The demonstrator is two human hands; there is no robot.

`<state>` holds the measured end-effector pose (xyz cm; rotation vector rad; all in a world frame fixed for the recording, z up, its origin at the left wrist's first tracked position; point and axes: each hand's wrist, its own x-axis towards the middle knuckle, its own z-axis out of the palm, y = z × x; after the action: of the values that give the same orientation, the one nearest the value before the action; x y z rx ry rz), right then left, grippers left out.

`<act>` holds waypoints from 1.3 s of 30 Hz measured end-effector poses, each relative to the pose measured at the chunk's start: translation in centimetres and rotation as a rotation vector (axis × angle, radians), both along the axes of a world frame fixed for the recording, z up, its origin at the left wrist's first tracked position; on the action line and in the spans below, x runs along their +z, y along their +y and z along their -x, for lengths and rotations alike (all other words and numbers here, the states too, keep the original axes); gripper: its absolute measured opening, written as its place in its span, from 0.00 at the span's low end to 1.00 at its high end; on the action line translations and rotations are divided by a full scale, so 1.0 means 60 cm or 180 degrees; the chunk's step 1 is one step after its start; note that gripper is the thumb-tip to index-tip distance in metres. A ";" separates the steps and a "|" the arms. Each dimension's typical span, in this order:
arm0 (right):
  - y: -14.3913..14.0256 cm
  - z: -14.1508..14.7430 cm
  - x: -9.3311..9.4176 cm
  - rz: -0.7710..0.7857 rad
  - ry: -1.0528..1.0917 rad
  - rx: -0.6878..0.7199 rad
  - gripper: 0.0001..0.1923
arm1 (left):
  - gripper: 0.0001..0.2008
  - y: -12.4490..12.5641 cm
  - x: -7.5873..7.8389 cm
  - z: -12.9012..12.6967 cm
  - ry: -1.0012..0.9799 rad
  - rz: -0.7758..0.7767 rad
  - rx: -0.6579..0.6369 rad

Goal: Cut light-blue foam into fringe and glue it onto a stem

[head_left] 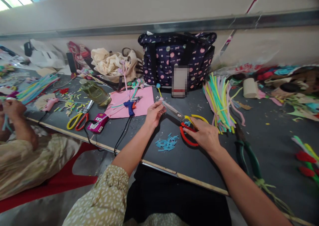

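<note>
My right hand grips scissors by their red and yellow handles, the blades pointing left and away from me. Pinched in the fingers of my left hand is a small pale fluffy piece, right by the scissor tips; its exact shape is too small to tell. A blue flower on a yellow stem stands up just beyond it. Short blue clippings lie in a heap on the dark table below my hands.
Left are a pink sheet with a blue glue gun, a bottle, other scissors and a co-worker's hands. A pipe-cleaner bundle and green-handled pliers lie right. A dotted bag stands behind.
</note>
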<state>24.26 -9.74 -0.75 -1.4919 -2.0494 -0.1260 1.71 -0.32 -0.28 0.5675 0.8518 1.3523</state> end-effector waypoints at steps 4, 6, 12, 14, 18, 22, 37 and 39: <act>0.001 0.000 -0.003 -0.0165 -0.0028 0.0063 0.24 | 0.18 -0.002 0.004 -0.001 -0.0056 0.0056 -0.0004; 0.001 -0.001 -0.004 -0.0224 -0.0025 0.0092 0.24 | 0.18 -0.002 0.006 -0.002 -0.0068 0.0054 -0.0015; 0.001 -0.001 -0.005 -0.0251 0.0009 0.0137 0.23 | 0.17 -0.001 0.007 -0.002 -0.0159 0.0049 -0.0015; 0.001 -0.001 -0.007 -0.0249 0.0033 0.0140 0.23 | 0.16 -0.002 0.007 -0.003 -0.0182 0.0053 0.0012; 0.002 -0.001 -0.008 -0.0217 0.0085 0.0111 0.22 | 0.15 -0.001 0.005 -0.003 -0.0165 0.0057 0.0036; 0.001 0.002 -0.004 -0.0109 0.0100 0.0030 0.23 | 0.15 0.000 0.004 -0.002 -0.0165 0.0073 0.0043; -0.001 0.007 -0.004 -0.0162 -0.0141 -0.0098 0.26 | 0.11 0.000 0.007 -0.002 -0.0287 0.0262 0.0182; 0.000 0.005 -0.003 -0.0143 -0.0117 -0.0067 0.26 | 0.11 0.000 0.007 -0.002 -0.0287 0.0295 0.0209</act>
<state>23.94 -9.77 -0.95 -1.4943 -2.0468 -0.2080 1.83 -0.29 0.16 0.4067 0.8609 1.3800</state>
